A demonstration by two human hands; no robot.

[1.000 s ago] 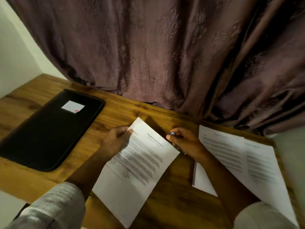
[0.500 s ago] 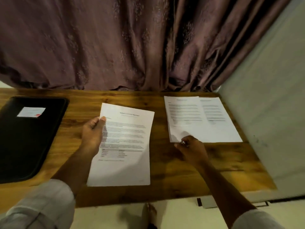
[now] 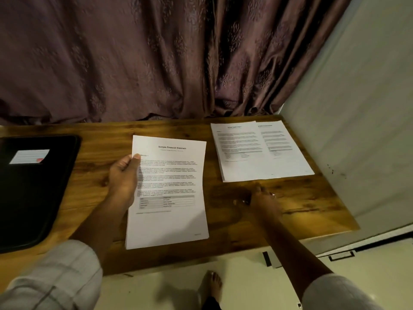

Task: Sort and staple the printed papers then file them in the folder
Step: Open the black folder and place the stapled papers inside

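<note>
1. A curtain [image 3: 134, 63] hangs behind the table [image 3: 223, 220].
2. The black folder [image 3: 33, 193] lies closed on the table's left end.
3. The statement sheets [image 3: 174, 175] lie at the table's middle.
4. Overlapping papers [image 3: 257, 153] sit at the table's far right corner.
5. Your left hand [image 3: 123, 177] pinches the statement sheets' left edge, thumb on top.
6. Your right hand [image 3: 263, 199] is over the table's right half; it is too blurred to tell its grip.

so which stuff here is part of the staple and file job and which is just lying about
Part of the job: financial statement sheets gripped by the left hand; paper stacks at the right; black folder; right hand, too blurred to read.
Just there: curtain; wooden table; white wall.
</note>
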